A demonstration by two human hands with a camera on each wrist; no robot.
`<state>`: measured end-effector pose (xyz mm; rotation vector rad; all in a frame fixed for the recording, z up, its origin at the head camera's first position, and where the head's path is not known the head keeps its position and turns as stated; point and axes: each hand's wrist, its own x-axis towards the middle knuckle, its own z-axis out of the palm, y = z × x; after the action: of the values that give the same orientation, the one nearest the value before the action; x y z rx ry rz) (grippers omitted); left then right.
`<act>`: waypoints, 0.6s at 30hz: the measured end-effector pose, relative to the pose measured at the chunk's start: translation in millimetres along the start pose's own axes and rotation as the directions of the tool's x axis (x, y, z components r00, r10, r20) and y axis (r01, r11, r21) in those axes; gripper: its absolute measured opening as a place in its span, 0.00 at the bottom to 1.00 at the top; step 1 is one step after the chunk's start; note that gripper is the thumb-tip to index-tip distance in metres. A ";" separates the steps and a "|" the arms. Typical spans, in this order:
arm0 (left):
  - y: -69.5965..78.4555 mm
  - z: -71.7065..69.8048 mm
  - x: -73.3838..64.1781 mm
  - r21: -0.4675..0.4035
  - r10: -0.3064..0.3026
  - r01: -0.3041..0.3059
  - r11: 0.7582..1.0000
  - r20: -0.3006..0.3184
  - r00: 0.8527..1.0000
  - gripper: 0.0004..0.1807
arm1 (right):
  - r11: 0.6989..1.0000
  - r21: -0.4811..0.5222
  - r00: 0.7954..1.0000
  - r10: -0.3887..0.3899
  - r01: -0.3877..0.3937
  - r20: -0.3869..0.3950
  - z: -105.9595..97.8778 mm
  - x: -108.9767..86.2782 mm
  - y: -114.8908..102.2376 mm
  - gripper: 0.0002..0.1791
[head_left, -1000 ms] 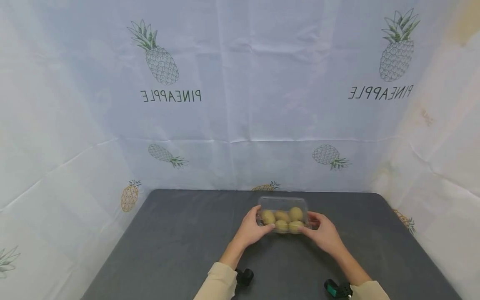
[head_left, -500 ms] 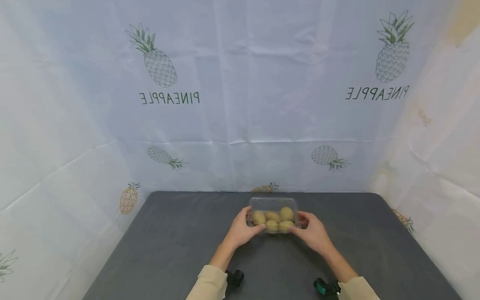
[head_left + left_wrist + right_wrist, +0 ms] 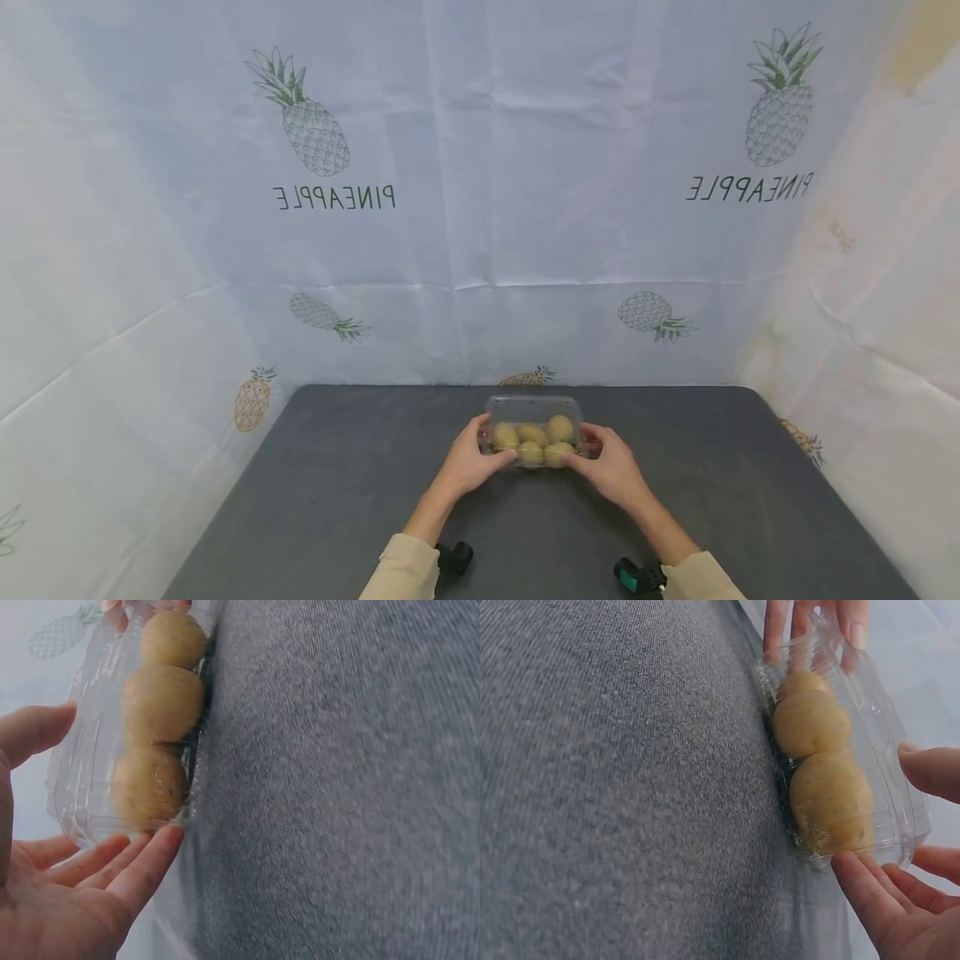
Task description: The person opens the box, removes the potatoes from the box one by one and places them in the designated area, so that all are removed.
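Note:
A clear plastic clamshell box (image 3: 534,407) holds several yellowish potatoes (image 3: 559,429) in the middle of the head view. My left hand (image 3: 467,463) grips its left end, thumb on the near side and fingers round the end. At the opposite end my right hand (image 3: 615,471) grips it the same way. The left wrist view shows the left fingers (image 3: 142,874) against the box's end wall, beside a row of potatoes (image 3: 163,701). In the right wrist view, fingertips (image 3: 851,874) touch the lower edge of the box, low over the dark tabletop.
The dark grey table (image 3: 360,483) spreads out on both sides of the box. A white curtain (image 3: 480,208) printed with pineapples stands behind it and along both sides. Black wrist cameras hang beneath the forearms, the left camera (image 3: 455,557) and the right camera (image 3: 637,575).
Both hands have moved the box of potatoes to the left across the table, keeping their grip on its ends. The head view has also shifted slightly.

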<state>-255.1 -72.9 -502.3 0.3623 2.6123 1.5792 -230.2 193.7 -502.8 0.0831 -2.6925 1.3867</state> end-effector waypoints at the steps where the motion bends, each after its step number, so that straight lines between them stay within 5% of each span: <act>1: -0.9 -0.7 -0.1 0.000 -0.005 0.005 1.000 0.000 1.000 0.47 | 1.000 0.004 1.000 -0.002 0.002 0.001 1.0 0.2 -0.7 0.39; 18: -5.3 -4.7 0.5 0.026 0.015 -0.015 1.000 0.005 1.000 0.47 | 0.999 -0.045 0.998 -0.016 0.019 0.065 0.1 -1.6 -6.6 0.44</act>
<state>-257.3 -79.2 -504.8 0.3874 2.6356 1.5478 -228.0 189.8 -497.7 0.1490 -2.7674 1.3390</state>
